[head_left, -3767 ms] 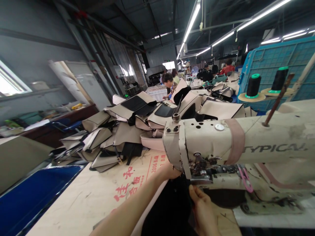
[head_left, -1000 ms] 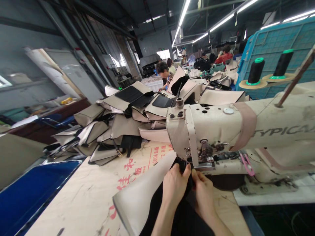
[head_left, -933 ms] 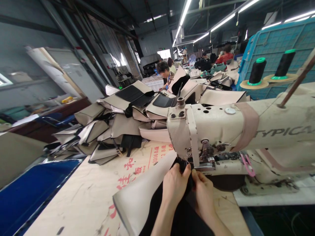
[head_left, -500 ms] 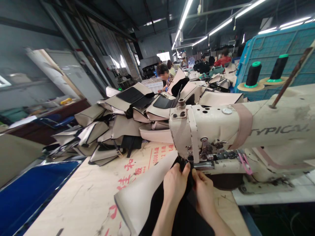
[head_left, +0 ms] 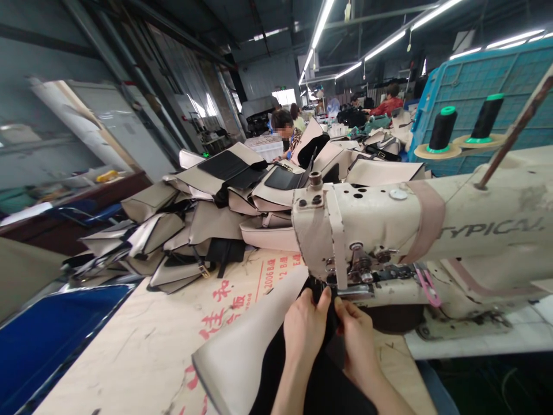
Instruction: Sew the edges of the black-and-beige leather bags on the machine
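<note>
Both my hands grip a black and cream bag piece (head_left: 253, 340) right in front of the sewing machine's needle area. My left hand (head_left: 305, 323) is closed on its black edge, thumb and fingers close to the presser foot. Just to the right, my right hand (head_left: 356, 328) pinches the same black material. The cream side spreads out to the left over the board, and the black side hangs toward me. The off-white sewing machine (head_left: 371, 225) stands over the work; its needle and the stitched edge are hidden by my fingers and the machine head.
A heap of cream and black bags (head_left: 216, 213) lies behind the wooden board (head_left: 142, 346). Two black thread cones (head_left: 443, 129) stand at right, before a blue crate (head_left: 475, 80). Blue sheeting (head_left: 47, 340) lies at left. Co-workers (head_left: 283, 129) sit farther back.
The whole view has shifted slightly. My hands keep nearly the same place at the machine, still holding the bag piece.
</note>
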{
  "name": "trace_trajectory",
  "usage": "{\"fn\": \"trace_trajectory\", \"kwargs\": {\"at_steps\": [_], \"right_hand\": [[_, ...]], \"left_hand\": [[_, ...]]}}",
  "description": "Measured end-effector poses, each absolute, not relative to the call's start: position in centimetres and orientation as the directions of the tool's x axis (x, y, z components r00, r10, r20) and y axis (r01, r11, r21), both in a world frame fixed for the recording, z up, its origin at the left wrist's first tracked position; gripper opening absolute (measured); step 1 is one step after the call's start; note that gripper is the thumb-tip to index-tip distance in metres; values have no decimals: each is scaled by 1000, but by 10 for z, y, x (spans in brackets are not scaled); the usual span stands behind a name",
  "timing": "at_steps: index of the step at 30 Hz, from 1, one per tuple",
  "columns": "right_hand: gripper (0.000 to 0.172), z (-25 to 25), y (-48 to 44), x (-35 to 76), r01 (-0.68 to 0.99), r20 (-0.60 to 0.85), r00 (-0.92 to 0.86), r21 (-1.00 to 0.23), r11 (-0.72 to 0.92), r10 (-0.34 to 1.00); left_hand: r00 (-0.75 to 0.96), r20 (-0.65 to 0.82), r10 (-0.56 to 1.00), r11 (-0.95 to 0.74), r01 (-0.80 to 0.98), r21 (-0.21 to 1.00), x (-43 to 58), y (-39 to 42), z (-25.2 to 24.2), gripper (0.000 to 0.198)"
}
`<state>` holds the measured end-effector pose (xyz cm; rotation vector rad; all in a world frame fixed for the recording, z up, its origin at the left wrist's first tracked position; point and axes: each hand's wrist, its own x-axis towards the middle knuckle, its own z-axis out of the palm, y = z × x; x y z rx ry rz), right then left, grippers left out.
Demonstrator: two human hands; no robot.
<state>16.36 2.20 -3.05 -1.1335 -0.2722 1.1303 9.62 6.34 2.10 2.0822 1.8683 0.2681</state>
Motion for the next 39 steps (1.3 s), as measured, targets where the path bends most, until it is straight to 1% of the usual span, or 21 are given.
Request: {"fn": "trace_trajectory", "kwargs": {"at_steps": [5,12,20,26,29,32,33,35,36,37,38,39], "right_hand": [[41,-30,24,166,-552,-330,465,-834,-23,821],[38,-30,25,168,-528,-329,469,-848,-38,820],[41,-29,26,170,-441,-284,497,-896,-43,820],[46,-32,29,177,-320,-247,482,-943,-93,841],[48,-30,32,175,-222,-208,457,-968,-115,865],[48,-23,26,192,-105,-141,393,-989,-108,909],[45,-20,20,206,-48,-101,399,-995,-89,911],[33,-12,-1,252,134,47,500,-991,-24,865],[29,-8,-16,281,405,290,606,-914,27,741],[29,-5,-31,312,631,524,616,-775,28,588],[33,-2,-47,342,773,690,585,-634,-35,426],[36,-1,-62,369,840,778,540,-522,-147,322]], "left_hand": [[117,-96,988,-78,936,344,97,65,23,39],[115,-92,989,-73,928,367,95,68,19,40],[111,-94,989,-74,940,334,96,69,21,42],[107,-104,989,-71,949,306,98,71,24,42],[114,-100,988,-79,949,305,98,72,24,42],[119,-91,989,-87,950,301,97,74,23,42],[120,-86,989,-89,950,299,96,74,23,42],[123,-81,989,-93,950,299,95,76,23,43],[126,-80,989,-97,949,300,95,76,23,43],[130,-79,988,-101,948,301,95,76,22,43],[132,-78,988,-102,948,301,95,76,22,43],[131,-79,988,-102,949,300,95,77,22,42]]}}
